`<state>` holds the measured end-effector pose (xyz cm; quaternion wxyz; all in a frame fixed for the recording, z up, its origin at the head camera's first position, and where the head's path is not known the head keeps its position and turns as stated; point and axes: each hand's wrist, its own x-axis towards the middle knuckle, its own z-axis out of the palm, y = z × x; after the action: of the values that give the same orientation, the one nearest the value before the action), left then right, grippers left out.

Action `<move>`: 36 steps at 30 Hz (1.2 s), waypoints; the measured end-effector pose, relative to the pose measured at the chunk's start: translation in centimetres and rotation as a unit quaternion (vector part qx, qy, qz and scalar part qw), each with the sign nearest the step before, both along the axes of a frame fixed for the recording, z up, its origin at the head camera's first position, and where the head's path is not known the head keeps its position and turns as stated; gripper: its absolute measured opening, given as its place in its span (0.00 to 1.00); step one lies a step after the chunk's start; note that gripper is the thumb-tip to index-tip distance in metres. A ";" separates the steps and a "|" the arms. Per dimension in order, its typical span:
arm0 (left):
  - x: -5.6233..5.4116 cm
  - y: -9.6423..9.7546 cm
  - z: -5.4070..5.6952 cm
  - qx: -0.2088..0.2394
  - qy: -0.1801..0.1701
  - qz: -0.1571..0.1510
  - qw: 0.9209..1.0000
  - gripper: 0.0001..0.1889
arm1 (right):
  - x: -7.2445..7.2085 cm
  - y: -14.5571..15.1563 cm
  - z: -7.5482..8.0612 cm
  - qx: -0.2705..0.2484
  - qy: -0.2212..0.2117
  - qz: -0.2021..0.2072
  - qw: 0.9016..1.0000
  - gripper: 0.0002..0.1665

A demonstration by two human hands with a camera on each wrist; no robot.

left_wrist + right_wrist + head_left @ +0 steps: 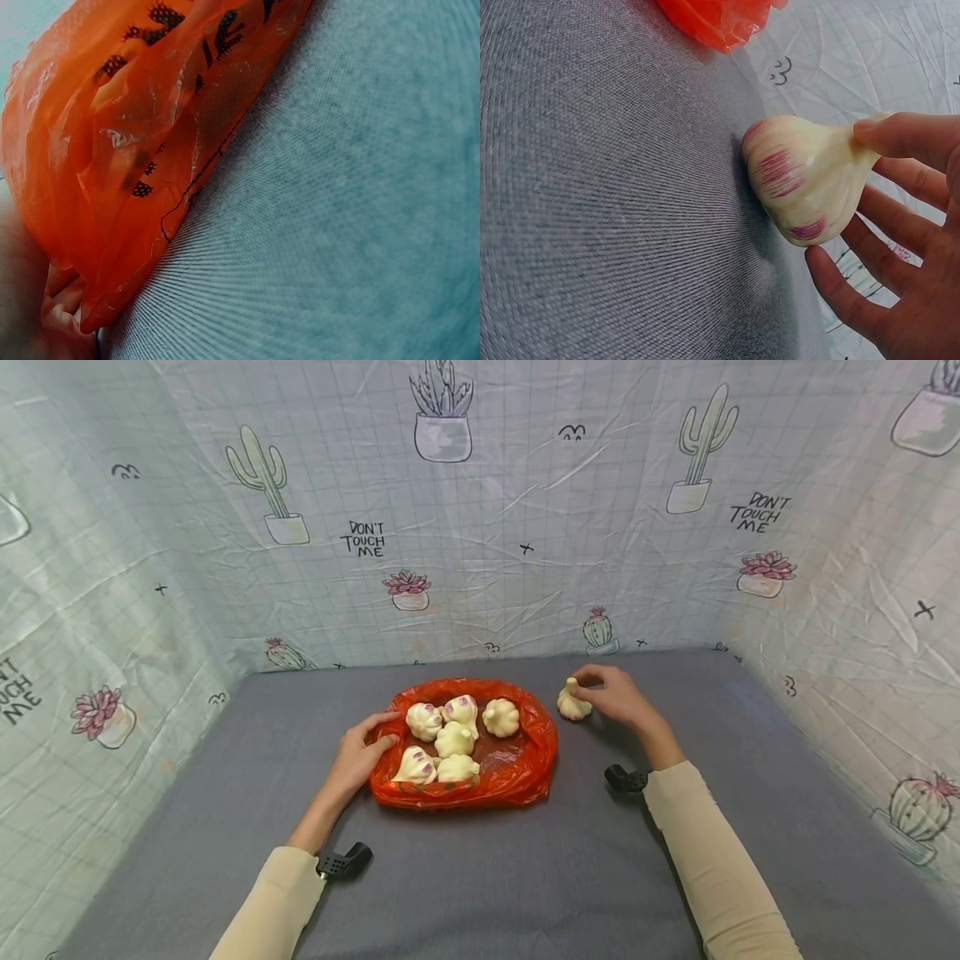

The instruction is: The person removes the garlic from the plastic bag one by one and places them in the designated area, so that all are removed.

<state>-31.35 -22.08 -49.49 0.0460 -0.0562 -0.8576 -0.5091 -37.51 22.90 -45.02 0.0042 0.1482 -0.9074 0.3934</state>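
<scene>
A red plastic bag (pixel 536 777) lies wide open on the grey cloth, its rim rolled down. Inside it sit several garlic bulbs (pixel 454 740), cream with purple streaks on some. My left hand (pixel 356 760) holds the bag's left rim with thumb and fingers; in the left wrist view the bag (pixel 112 157) hides most of that hand. To the right of the bag, my right hand (pixel 618 697) pinches a single garlic bulb (pixel 573 703) by its stem. In the right wrist view this bulb (pixel 799 176) is tilted, its base at the cloth, with the thumb on its neck.
The grey cloth (pixel 465 877) covers the table. Behind and at both sides hangs a pale curtain (pixel 495 510) printed with cacti and words. A black wrist device (pixel 345 862) sits on the left wrist and another (pixel 626 778) on the right.
</scene>
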 end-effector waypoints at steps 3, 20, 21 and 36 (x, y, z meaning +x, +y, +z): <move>0.1 0.0 0.1 0.000 0.000 -0.001 1.000 0.22 | 0.0 0.0 0.0 0.000 0.000 0.001 1.000 0.19; -0.5 -0.1 -0.1 -0.009 -0.001 0.005 1.000 0.21 | -0.2 -1.1 -1.2 -0.012 -0.004 -0.008 1.000 0.26; -0.5 0.0 -0.1 -0.010 -0.001 0.004 1.000 0.21 | -0.2 -1.1 -1.2 -0.012 0.001 -0.009 1.000 0.26; -0.1 0.0 0.1 -0.012 -0.002 0.002 1.000 0.21 | 0.1 -0.9 -0.4 0.005 0.003 0.026 1.000 0.22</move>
<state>-31.43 -22.05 -49.37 0.0446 -0.0539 -0.8640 -0.4987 -37.40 21.95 -45.42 -0.0043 0.1723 -0.9053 0.3882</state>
